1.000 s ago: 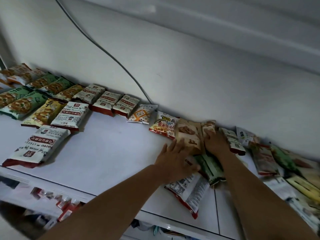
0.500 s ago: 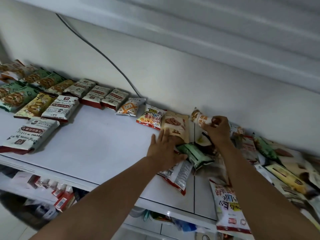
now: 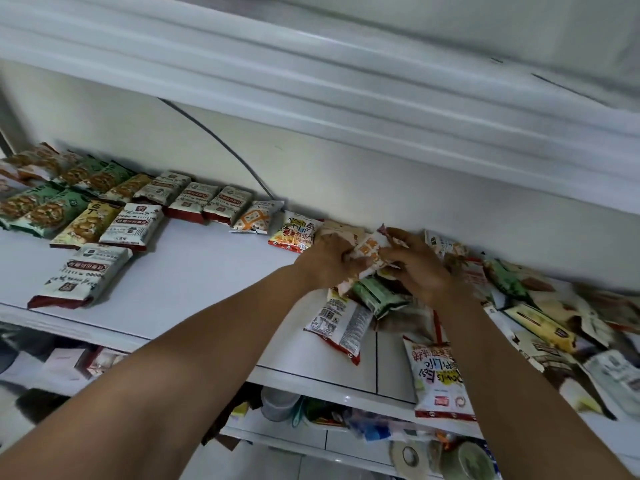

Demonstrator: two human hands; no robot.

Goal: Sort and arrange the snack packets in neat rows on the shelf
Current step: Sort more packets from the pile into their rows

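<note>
Head view: at centre right of the frame, the left hand and right hand both curl their fingers round an orange-and-white snack packet, held tilted over a loose pile on the white shelf. The sorted rows lie at the left.

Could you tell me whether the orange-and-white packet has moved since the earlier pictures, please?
Yes: the orange-and-white packet has shifted left, toward the unmoved yellow packet, and the left hand now grips it.

Shelves of snack packets suggest a shop.
</note>
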